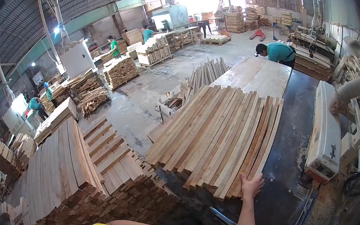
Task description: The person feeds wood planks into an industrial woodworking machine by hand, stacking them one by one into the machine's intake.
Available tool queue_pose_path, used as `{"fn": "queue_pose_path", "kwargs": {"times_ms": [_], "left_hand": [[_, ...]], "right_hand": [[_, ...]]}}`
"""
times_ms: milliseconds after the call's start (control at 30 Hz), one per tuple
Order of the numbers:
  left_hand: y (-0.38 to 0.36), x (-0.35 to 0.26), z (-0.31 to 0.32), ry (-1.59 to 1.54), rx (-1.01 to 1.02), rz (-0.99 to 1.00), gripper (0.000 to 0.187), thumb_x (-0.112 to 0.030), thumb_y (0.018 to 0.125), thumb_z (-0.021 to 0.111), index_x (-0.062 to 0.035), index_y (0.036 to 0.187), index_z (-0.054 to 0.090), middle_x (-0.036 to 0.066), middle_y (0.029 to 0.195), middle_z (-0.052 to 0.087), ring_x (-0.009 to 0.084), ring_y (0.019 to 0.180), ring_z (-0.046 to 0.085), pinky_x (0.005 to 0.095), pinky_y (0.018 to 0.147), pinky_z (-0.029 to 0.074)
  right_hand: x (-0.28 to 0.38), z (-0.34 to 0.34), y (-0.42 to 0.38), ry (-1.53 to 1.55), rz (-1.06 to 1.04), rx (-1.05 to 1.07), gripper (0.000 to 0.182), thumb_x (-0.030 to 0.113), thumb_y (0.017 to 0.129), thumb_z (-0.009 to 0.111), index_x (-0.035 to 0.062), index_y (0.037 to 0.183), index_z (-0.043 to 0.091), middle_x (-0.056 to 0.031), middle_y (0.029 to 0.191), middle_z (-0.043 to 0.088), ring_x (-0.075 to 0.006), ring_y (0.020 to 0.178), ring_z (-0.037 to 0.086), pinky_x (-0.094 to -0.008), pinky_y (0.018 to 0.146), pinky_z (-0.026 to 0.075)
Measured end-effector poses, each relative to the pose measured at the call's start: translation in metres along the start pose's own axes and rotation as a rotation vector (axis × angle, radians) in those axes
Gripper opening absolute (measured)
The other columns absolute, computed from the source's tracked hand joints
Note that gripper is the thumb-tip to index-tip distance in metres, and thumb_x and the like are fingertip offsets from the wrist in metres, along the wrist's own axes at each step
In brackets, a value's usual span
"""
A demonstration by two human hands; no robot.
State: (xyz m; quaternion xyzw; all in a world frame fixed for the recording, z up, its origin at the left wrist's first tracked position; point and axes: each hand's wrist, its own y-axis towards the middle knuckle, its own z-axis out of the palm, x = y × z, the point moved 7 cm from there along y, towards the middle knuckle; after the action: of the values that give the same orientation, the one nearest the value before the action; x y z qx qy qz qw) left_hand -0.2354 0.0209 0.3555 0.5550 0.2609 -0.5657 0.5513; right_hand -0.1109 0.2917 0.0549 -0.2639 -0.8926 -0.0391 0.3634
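Note:
A layer of long wooden strips [213, 134] lies side by side on the dark machine table [291, 139], their near ends uneven. My right hand [252, 185] is at the near end of the rightmost strips, thumb and fingers spread, touching the strip ends. My left forearm crosses the bottom of the view, and the left hand itself cannot be seen. Beyond the strips, a pale board surface [256, 74] extends the table.
Stacked planks [61, 161] stand at the lower left. A white machine housing [326, 130] and handwheel [357, 183] are on the right. A co-worker [279, 53] bends at the table's far end. Other people work among wood piles at the left and back.

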Motion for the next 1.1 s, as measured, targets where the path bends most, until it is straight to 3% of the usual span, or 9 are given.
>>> {"fn": "queue_pose_path", "kwargs": {"times_ms": [367, 533, 567, 600, 633, 667, 733, 833, 1100], "left_hand": [[-0.001, 0.009, -0.001, -0.053, 0.101, 0.034, 0.029, -0.020, 0.105, 0.055, 0.0091, 0.101, 0.058, 0.020, 0.081, 0.052, 0.0308, 0.070, 0.043, 0.0422, 0.063, 0.039], [-0.002, 0.005, 0.007, -0.146, -0.169, 0.031, 0.030, -0.017, 0.105, 0.056, 0.0092, 0.119, 0.058, 0.018, 0.097, 0.061, 0.0255, 0.078, 0.050, 0.0389, 0.067, 0.044], [-0.055, 0.088, 0.021, -0.147, -0.168, 0.031, 0.030, -0.017, 0.105, 0.056, 0.0092, 0.119, 0.058, 0.018, 0.097, 0.061, 0.0255, 0.078, 0.050, 0.0389, 0.067, 0.044], [-0.102, 0.157, 0.044, 0.350, 0.097, 0.243, 0.030, -0.017, 0.105, 0.056, 0.0095, 0.119, 0.058, 0.018, 0.096, 0.061, 0.0264, 0.078, 0.050, 0.0392, 0.067, 0.044], [-0.127, 0.292, 0.069, 0.847, 0.367, 0.451, 0.031, -0.017, 0.104, 0.056, 0.0099, 0.119, 0.058, 0.019, 0.096, 0.061, 0.0273, 0.078, 0.050, 0.0395, 0.068, 0.044], [-0.112, 0.158, 0.067, 0.844, 0.369, 0.453, 0.031, -0.017, 0.104, 0.056, 0.0099, 0.119, 0.058, 0.019, 0.096, 0.061, 0.0273, 0.078, 0.050, 0.0395, 0.068, 0.044], [0.002, -0.010, -0.006, -0.090, 0.009, 0.062, 0.031, -0.019, 0.105, 0.055, 0.0100, 0.116, 0.060, 0.021, 0.093, 0.060, 0.0315, 0.077, 0.050, 0.0402, 0.068, 0.043], [-0.005, 0.018, -0.006, 0.041, 0.180, 0.003, 0.031, -0.021, 0.105, 0.054, 0.0094, 0.110, 0.060, 0.022, 0.088, 0.057, 0.0349, 0.074, 0.047, 0.0408, 0.068, 0.042], [0.005, -0.005, -0.007, 0.008, 0.108, 0.013, 0.029, -0.020, 0.105, 0.055, 0.0081, 0.107, 0.060, 0.020, 0.086, 0.055, 0.0332, 0.074, 0.045, 0.0418, 0.068, 0.041]], "right_hand": [[-0.006, 0.005, 0.003, 0.013, -0.023, -0.026, 0.113, 0.055, 0.070, 0.087, 0.0016, 0.153, 0.031, -0.0258, 0.145, 0.043, -0.0440, 0.139, 0.039, -0.0579, 0.113, 0.034], [-0.008, 0.005, 0.005, 0.023, -0.025, -0.020, 0.112, 0.054, 0.071, 0.087, 0.0021, 0.152, 0.031, -0.0248, 0.145, 0.043, -0.0437, 0.138, 0.039, -0.0582, 0.112, 0.034], [-0.009, 0.008, 0.006, 0.017, -0.033, -0.032, 0.112, 0.054, 0.071, 0.087, 0.0021, 0.152, 0.031, -0.0249, 0.146, 0.043, -0.0438, 0.138, 0.038, -0.0584, 0.112, 0.034], [-0.008, 0.007, 0.006, 0.010, -0.040, -0.045, 0.112, 0.054, 0.071, 0.087, 0.0021, 0.152, 0.031, -0.0249, 0.146, 0.042, -0.0439, 0.139, 0.038, -0.0587, 0.112, 0.034], [-0.008, 0.007, 0.006, 0.009, -0.038, -0.047, 0.112, 0.054, 0.071, 0.087, 0.0021, 0.152, 0.031, -0.0249, 0.146, 0.042, -0.0439, 0.139, 0.038, -0.0587, 0.112, 0.034], [-0.007, 0.007, 0.006, 0.004, -0.023, -0.035, 0.112, 0.054, 0.071, 0.087, 0.0019, 0.152, 0.031, -0.0252, 0.146, 0.042, -0.0441, 0.139, 0.038, -0.0585, 0.113, 0.034], [-0.007, 0.006, 0.004, -0.003, -0.001, -0.028, 0.112, 0.054, 0.071, 0.087, 0.0018, 0.152, 0.031, -0.0255, 0.146, 0.042, -0.0443, 0.139, 0.037, -0.0584, 0.113, 0.034], [-0.007, 0.009, 0.005, 0.008, -0.021, -0.035, 0.113, 0.054, 0.070, 0.088, 0.0016, 0.152, 0.031, -0.0260, 0.146, 0.042, -0.0445, 0.139, 0.037, -0.0580, 0.113, 0.034], [-0.005, 0.007, 0.005, 0.031, -0.013, 0.003, 0.116, 0.056, 0.070, 0.087, 0.0008, 0.153, 0.029, -0.0297, 0.151, 0.037, -0.0467, 0.142, 0.035, -0.0561, 0.116, 0.032]]}}
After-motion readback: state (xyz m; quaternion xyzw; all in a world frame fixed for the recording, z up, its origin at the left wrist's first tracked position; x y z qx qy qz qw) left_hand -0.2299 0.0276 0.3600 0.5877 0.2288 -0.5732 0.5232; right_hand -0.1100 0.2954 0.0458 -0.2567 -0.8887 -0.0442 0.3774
